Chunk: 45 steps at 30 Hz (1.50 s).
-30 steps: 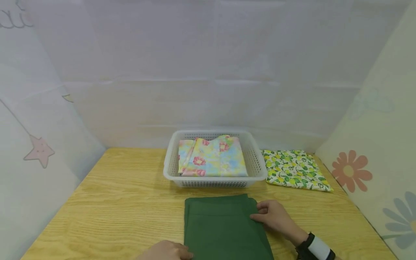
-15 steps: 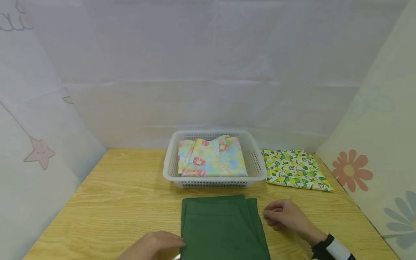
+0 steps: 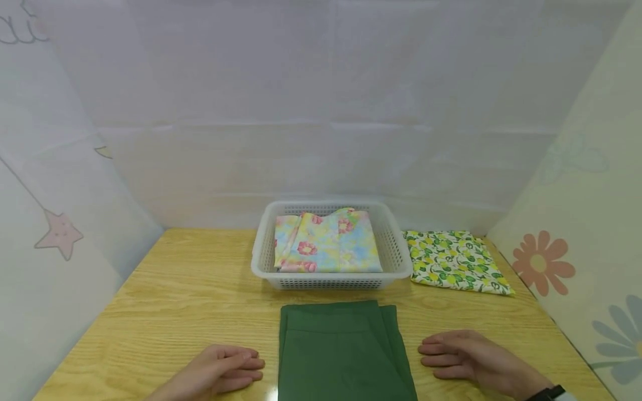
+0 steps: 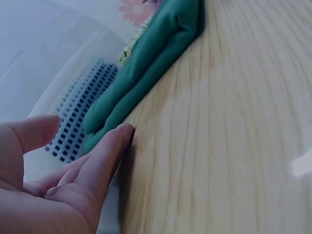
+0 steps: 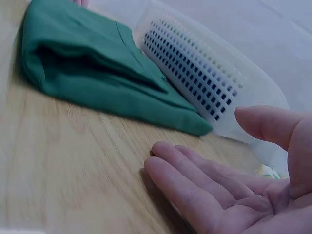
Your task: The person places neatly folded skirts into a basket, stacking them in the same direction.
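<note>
A folded dark green cloth [image 3: 343, 350] lies on the wooden table [image 3: 190, 301] near the front edge, also seen in the wrist views [image 4: 146, 68] [image 5: 92, 73]. My left hand [image 3: 220, 370] rests flat on the table just left of it, fingers straight, holding nothing [image 4: 73, 175]. My right hand [image 3: 466, 356] lies flat to the right of the cloth, fingers extended and apart from the fabric [image 5: 214, 190]. Behind the cloth stands a white plastic basket [image 3: 261, 262] holding a folded pastel floral cloth [image 3: 326, 242].
A folded yellow-and-green lemon-print cloth [image 3: 456, 262] lies on the table right of the basket. Pale fabric walls with star and flower prints enclose the table at the back and both sides.
My right hand let go of the green cloth's right edge and moved out to the right. My left hand drew away to the left. The cloth shifted slightly left and now lies untouched.
</note>
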Each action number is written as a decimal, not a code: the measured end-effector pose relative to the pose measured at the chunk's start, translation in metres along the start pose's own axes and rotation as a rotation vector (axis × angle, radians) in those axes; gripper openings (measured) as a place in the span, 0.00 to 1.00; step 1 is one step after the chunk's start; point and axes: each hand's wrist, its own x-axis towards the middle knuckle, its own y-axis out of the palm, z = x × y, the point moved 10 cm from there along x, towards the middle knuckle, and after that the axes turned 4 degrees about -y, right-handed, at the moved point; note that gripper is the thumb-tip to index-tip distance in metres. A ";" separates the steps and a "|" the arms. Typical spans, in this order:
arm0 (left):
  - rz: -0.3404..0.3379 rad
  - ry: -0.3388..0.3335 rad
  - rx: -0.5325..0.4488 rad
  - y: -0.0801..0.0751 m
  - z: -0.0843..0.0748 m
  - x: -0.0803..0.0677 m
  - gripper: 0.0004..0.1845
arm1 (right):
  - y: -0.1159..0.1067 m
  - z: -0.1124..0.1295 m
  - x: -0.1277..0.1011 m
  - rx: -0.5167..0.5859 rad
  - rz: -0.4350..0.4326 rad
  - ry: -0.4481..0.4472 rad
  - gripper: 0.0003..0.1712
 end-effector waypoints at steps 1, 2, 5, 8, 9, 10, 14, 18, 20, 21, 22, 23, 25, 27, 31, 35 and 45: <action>0.025 0.003 -0.026 0.005 0.000 0.003 0.34 | 0.007 0.001 0.002 0.043 0.051 -0.010 0.29; 0.045 0.003 -0.047 0.009 0.000 0.006 0.33 | 0.014 0.001 0.004 0.074 0.088 -0.017 0.29; 0.053 0.015 -0.053 0.022 0.000 0.017 0.31 | 0.027 0.002 0.013 0.102 0.130 -0.019 0.29; 0.051 0.027 -0.039 0.033 -0.001 0.029 0.28 | 0.035 0.001 0.024 0.095 0.124 -0.014 0.29; 0.051 0.029 -0.034 0.037 -0.002 0.033 0.27 | 0.037 0.000 0.027 0.089 0.114 -0.012 0.29; 0.058 0.031 -0.033 0.041 -0.004 0.037 0.26 | 0.039 0.000 0.031 0.085 0.107 -0.006 0.28; 0.101 0.037 -0.027 0.055 -0.010 0.052 0.23 | 0.047 0.000 0.045 0.087 0.100 -0.006 0.23; 0.096 0.043 -0.006 0.064 -0.014 0.062 0.23 | 0.057 0.000 0.058 0.082 0.113 -0.019 0.20; 0.094 0.046 0.004 0.069 -0.016 0.066 0.24 | 0.059 -0.001 0.064 0.062 0.106 -0.028 0.21; 0.098 0.049 0.006 0.072 -0.017 0.068 0.24 | 0.060 -0.001 0.066 0.047 0.099 -0.033 0.22; 0.100 0.048 0.011 0.074 -0.017 0.069 0.25 | 0.060 -0.001 0.068 0.030 0.084 -0.035 0.23; 0.096 0.047 0.018 0.076 -0.018 0.070 0.25 | 0.059 -0.002 0.070 0.018 0.067 -0.033 0.24; 0.091 0.041 0.028 0.076 -0.018 0.071 0.24 | 0.057 -0.003 0.072 -0.009 0.039 -0.032 0.26; 0.087 0.035 0.034 0.076 -0.018 0.071 0.24 | 0.056 -0.004 0.072 -0.020 0.020 -0.027 0.28; 0.094 0.038 0.041 0.076 -0.018 0.070 0.23 | 0.055 -0.006 0.073 -0.035 0.012 -0.032 0.28; 0.092 0.044 0.039 0.075 -0.018 0.068 0.22 | 0.052 -0.008 0.073 -0.052 -0.008 -0.038 0.27; 0.126 0.067 0.047 0.083 -0.028 0.060 0.22 | 0.060 0.001 0.062 -0.091 -0.048 -0.042 0.25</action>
